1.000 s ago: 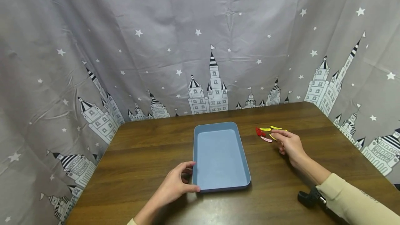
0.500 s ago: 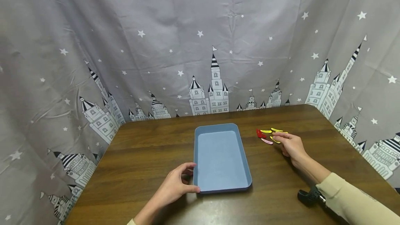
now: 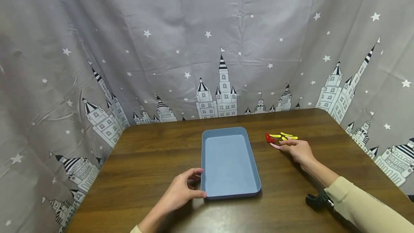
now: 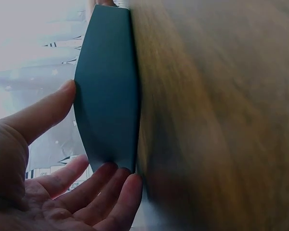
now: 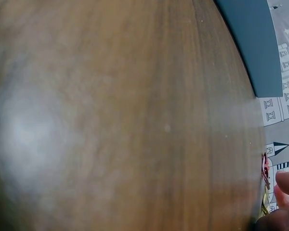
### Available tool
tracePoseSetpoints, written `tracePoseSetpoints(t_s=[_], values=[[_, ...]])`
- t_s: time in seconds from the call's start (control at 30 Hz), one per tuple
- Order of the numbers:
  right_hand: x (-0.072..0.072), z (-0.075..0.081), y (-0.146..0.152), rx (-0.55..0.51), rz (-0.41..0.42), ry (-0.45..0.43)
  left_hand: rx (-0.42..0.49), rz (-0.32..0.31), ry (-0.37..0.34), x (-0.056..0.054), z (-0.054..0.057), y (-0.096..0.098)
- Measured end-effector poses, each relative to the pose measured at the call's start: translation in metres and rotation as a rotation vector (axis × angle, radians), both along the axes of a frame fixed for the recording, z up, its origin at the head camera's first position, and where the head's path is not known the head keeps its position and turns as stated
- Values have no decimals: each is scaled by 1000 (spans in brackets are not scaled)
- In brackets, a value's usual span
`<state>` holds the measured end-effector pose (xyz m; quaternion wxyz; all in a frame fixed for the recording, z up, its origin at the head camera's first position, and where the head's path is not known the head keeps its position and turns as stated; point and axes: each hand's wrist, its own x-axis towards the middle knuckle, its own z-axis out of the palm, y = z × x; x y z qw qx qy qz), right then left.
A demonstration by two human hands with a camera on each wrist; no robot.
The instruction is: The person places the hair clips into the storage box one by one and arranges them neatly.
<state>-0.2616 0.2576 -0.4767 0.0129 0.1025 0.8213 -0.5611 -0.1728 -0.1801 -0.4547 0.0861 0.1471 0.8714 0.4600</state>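
Observation:
My left hand (image 3: 182,189) holds a shallow blue-grey tray (image 3: 204,161) at its near left corner. In the left wrist view the thumb lies at the rim of the tray (image 4: 108,91), while the curled fingers meet its side. To the right of the tray, my right hand (image 3: 299,151) pinches the near end of a pink hair clip (image 3: 275,146). Just beyond lie red hair clips (image 3: 269,138) and several yellow hair clips (image 3: 286,134). Only part of the right hand (image 5: 284,202) shows in the right wrist view, and its fingers hide some of the clips.
Everything stands on a brown wooden table (image 3: 155,150). A grey curtain (image 3: 181,46) printed with castles and stars hangs behind it. A black device (image 3: 318,200) is strapped at the right sleeve.
My right hand has shifted slightly left and nearer, from above the yellow clips to the pink clip, whose near end its fingers now cover. The left hand stays on the tray.

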Motion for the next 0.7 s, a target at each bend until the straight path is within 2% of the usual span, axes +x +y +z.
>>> tracePoseSetpoints(t_s=[0.27, 0.47, 0.7], values=[[0, 0, -2, 118, -3, 42, 12, 14, -1, 2, 2, 4], [1, 0, -4, 213, 7, 41, 7, 14, -2, 3, 1, 4], [0, -1, -6, 254, 19, 44, -13, 24, 5, 1, -1, 2]])
